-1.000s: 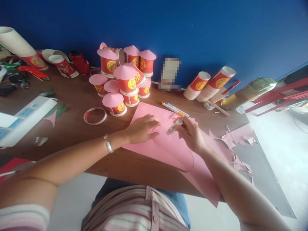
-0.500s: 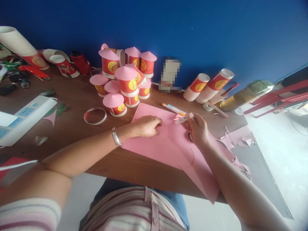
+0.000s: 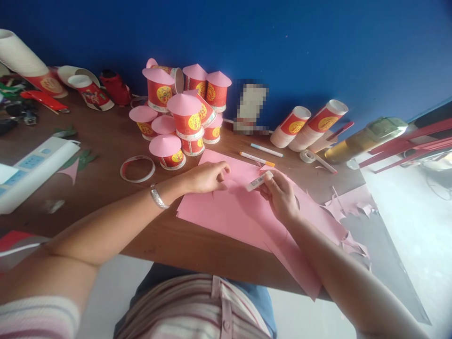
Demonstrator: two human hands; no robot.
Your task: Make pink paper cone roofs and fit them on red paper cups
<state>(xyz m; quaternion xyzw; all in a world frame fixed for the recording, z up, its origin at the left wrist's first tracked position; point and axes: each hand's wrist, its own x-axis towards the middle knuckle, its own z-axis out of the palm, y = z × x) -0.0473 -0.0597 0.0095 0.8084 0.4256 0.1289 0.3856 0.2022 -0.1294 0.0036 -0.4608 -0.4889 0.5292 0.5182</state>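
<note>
Our right hand (image 3: 280,190) clamps one white tube (image 3: 259,181) above pink paper (image 3: 226,212), slanted, free end pointing leftward, slightly toward us; our left hand (image 3: 209,178) curls, its grip unclear. Two markers (image 3: 266,150) lie beyond.

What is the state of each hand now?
Left hand: half curled over the pink paper; grip cannot be told.
Right hand: closed, holding a white tube.
</note>
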